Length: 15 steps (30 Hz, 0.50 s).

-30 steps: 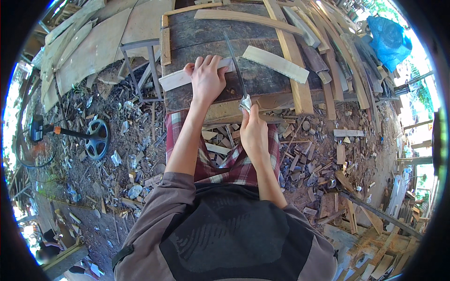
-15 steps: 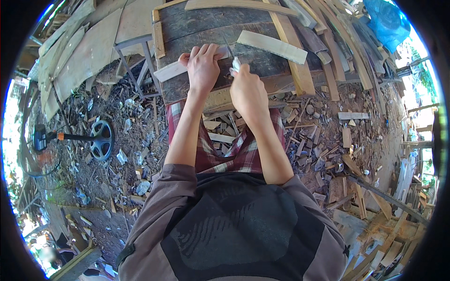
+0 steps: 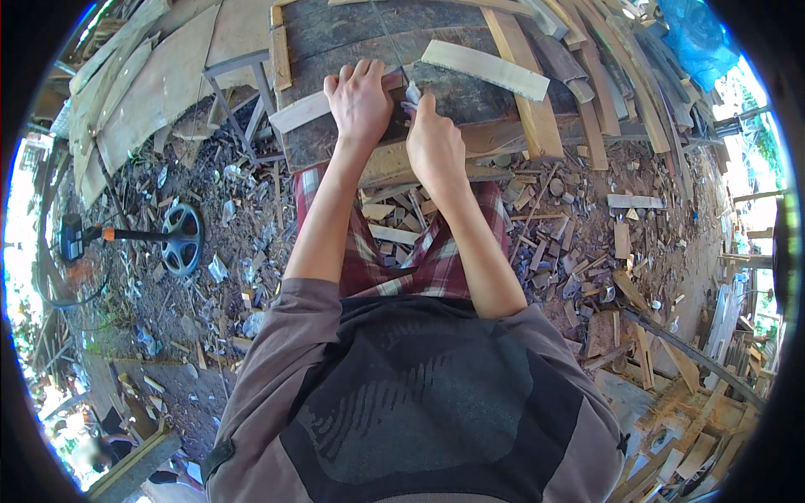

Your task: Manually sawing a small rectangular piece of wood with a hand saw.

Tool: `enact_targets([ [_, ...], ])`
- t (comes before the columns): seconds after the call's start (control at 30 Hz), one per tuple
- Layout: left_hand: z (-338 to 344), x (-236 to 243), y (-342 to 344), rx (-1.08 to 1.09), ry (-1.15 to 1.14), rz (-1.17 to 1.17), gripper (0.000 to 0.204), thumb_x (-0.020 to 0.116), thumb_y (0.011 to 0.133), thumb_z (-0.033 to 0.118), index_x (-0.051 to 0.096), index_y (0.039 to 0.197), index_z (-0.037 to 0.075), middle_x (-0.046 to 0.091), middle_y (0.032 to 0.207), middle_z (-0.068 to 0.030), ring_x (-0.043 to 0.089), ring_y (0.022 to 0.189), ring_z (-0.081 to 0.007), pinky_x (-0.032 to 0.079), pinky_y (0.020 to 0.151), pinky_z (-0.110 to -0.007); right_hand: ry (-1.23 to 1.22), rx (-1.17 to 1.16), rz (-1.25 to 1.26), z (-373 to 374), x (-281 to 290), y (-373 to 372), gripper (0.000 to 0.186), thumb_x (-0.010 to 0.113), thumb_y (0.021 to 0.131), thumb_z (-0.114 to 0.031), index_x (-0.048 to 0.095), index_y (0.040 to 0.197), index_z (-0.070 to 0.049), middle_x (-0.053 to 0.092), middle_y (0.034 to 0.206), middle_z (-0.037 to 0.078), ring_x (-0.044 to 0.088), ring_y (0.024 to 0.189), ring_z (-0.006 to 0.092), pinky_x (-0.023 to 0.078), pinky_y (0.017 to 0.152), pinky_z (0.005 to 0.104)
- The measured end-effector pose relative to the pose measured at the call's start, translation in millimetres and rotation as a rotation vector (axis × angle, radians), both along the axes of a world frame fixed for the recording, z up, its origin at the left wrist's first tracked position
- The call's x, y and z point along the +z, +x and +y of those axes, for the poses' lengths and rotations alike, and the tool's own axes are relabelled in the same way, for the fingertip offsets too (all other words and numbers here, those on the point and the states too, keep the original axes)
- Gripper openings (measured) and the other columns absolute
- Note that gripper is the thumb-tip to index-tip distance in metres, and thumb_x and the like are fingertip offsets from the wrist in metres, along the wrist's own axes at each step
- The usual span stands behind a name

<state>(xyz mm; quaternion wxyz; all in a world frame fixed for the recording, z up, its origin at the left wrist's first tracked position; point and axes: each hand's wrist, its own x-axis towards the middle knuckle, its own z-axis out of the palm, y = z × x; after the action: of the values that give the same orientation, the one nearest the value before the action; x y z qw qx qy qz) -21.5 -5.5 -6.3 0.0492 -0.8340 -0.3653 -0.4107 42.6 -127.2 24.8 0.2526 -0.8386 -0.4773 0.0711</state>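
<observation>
My left hand [image 3: 360, 105] presses down on a narrow pale wooden board [image 3: 300, 114], its fingers curled over the far edge. The board lies near the front edge of a dark, worn wooden workbench [image 3: 335, 46]. My right hand [image 3: 436, 151] is closed round the pale handle of what looks like a handsaw [image 3: 412, 92], its thin blade seen edge-on and pointing away from me. The blade crosses at the board's right end, just right of my left fingers. A second pale wooden board [image 3: 486, 70] rests on the bench to the right, apart from both hands.
Long planks [image 3: 587, 75] are stacked along the bench's right side. A metal-framed stand [image 3: 239, 105] is to its left. Offcuts and shavings [image 3: 553, 243] litter the ground. A metal detector [image 3: 138, 235] lies at the left, and a blue plastic sheet [image 3: 692, 42] hangs far right.
My right hand has moved a little forward with the handsaw, and more of the blade shows beyond the board. My left hand stays on the board.
</observation>
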Motion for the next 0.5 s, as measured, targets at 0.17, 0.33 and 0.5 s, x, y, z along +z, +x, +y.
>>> enact_targets([
  [0.17, -1.6, 3.2, 1.3, 0.013, -0.054, 0.024, 0.013, 0.058, 0.077, 0.01, 0.063, 0.088, 0.009, 0.064, 0.09, -0.0054, 0.059, 0.093, -0.0273, 0.037, 0.085, -0.043, 0.01, 0.011, -0.02, -2.0, -2.5, -0.2, 0.014, 0.048, 0.091, -0.005, 0.043, 0.104, 0.001, 0.066, 0.077, 0.028, 0.068, 0.078, 0.0448, 0.055, 0.067, 0.0519],
  [0.33, -1.0, 3.4, 0.6, -0.008, -0.051, 0.039, 0.011, 0.058, 0.077, 0.01, 0.064, 0.086, 0.01, 0.064, 0.091, -0.0053, 0.059, 0.094, -0.0272, 0.036, 0.085, -0.043, 0.015, -0.007, -0.001, -5.2, -2.7, -3.5, 0.014, 0.047, 0.092, -0.005, 0.042, 0.103, 0.0, 0.066, 0.078, 0.029, 0.068, 0.08, 0.0454, 0.055, 0.067, 0.0524],
  [0.5, -6.0, 4.5, -1.2, 0.004, -0.115, 0.108, 0.024, 0.06, 0.074, 0.01, 0.066, 0.098, 0.012, 0.063, 0.098, -0.0049, 0.059, 0.1, -0.0264, 0.036, 0.085, -0.044, 0.01, -0.019, 0.002, -8.8, -4.9, -5.5, 0.013, 0.047, 0.092, -0.006, 0.042, 0.103, 0.0, 0.066, 0.08, 0.03, 0.068, 0.082, 0.0457, 0.055, 0.068, 0.0529],
])
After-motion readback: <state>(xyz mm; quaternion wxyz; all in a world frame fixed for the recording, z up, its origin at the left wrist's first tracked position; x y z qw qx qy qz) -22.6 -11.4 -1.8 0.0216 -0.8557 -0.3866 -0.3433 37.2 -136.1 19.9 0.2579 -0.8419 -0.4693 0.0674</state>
